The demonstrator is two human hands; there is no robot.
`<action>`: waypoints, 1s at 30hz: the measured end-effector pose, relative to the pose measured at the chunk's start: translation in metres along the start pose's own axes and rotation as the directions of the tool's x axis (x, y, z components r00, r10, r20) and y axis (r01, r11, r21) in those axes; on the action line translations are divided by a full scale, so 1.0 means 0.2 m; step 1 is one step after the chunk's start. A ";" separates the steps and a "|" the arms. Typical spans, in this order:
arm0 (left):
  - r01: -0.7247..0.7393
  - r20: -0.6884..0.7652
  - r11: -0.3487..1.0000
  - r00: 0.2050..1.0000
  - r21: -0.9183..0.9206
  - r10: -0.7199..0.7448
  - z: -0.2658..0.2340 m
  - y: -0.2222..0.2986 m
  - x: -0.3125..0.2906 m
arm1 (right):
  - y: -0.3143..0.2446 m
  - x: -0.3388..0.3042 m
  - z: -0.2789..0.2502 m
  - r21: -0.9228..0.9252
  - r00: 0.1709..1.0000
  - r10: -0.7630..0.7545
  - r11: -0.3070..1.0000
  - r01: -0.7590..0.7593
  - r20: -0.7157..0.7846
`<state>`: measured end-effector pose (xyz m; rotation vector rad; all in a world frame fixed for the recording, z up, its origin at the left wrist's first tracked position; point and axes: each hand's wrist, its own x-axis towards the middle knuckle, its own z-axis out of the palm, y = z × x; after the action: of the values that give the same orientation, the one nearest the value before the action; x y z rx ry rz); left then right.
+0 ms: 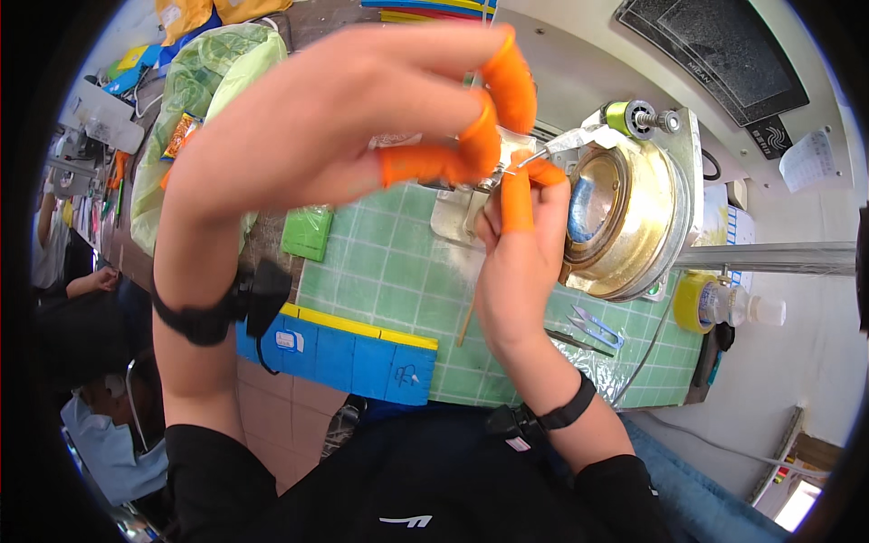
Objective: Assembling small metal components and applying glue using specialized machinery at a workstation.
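My left hand [335, 118] is raised high and looks large and slightly blurred. Orange finger cots cover its thumb and two fingers. The thumb and one fingertip come together in a pinch, but what they hold, if anything, is hidden. Lower and to the right, my right hand [520, 262] also wears orange finger cots. Its fingertips are pressed together at the thin metal tip of a machine arm [566, 142], on something too small to make out. Right beside that hand stands a round brass-coloured machine part [625, 226] with a blue patch inside.
A green gridded mat [389, 249] covers the table, with blue-handled thread snips [597, 328] and dark tweezers [579, 342]. A blue box [362, 357] lies at the front edge. A plastic-lined bin [149, 199] stands left, a yellow bottle [697, 303] right. Another person's hand [106, 278] shows far left.
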<state>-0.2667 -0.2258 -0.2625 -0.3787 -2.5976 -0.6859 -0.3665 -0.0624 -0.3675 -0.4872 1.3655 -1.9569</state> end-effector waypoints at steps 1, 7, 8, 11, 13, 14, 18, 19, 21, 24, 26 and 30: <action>-0.044 -0.034 0.999 0.998 -0.023 0.044 0.03 0.03 -0.03 | 0.01 -0.04 -0.01 0.028 0.999 -0.032 0.999 0.031 0.030; 0.234 -0.024 0.911 0.966 -0.340 -0.257 0.15 0.07 -0.13 | 0.01 -0.10 -0.06 0.110 0.990 -0.065 0.993 0.052 0.123; 0.366 0.025 0.819 0.918 -0.441 -0.397 0.16 0.09 -0.16 | 0.00 -0.10 -0.06 0.110 0.991 -0.061 0.993 0.047 0.121; 0.361 0.242 0.705 0.933 -0.611 -0.268 0.28 0.20 -0.33 | 0.00 -0.11 -0.04 0.060 0.996 -0.058 0.997 0.054 0.071; 0.463 0.368 0.587 0.886 -0.663 -0.284 0.38 0.31 -0.41 | 0.03 -0.11 -0.03 0.006 0.965 -0.206 0.978 0.208 0.164; 0.463 0.367 0.586 0.886 -0.665 -0.283 0.38 0.31 -0.42 | 0.04 -0.10 -0.03 0.005 0.965 -0.205 0.978 0.207 0.164; 0.484 0.425 0.597 0.870 -0.640 -0.250 0.22 0.32 -0.34 | 0.04 -0.03 -0.05 -0.008 0.983 -0.138 0.990 0.140 0.119; 0.460 0.460 0.577 0.873 -0.675 -0.159 0.14 0.28 -0.29 | 0.04 0.00 -0.07 0.051 0.993 -0.061 0.997 0.056 0.098; 0.250 0.248 0.628 0.964 -0.737 -0.093 0.01 0.23 -0.23 | 0.01 0.05 -0.03 0.039 0.997 -0.040 0.999 0.037 0.067; 0.234 -0.117 0.953 0.959 -0.193 -0.259 -0.04 0.10 -0.04 | -0.01 0.14 0.03 -0.006 1.000 0.013 1.000 -0.013 -0.006; 0.282 -0.063 0.959 0.958 0.028 -0.280 0.00 -0.03 0.07 | 0.00 0.16 0.06 0.079 0.999 0.027 0.997 -0.025 -0.021; 0.187 0.089 0.973 0.980 -0.133 -0.176 0.14 -0.20 0.11 | 0.00 0.14 0.04 0.079 0.997 0.073 0.994 -0.072 -0.002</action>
<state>-0.3102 -0.2406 -0.2907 -0.2140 -2.6874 -0.9384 -0.3803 -0.0882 -0.3659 -0.3911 1.2857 -1.9454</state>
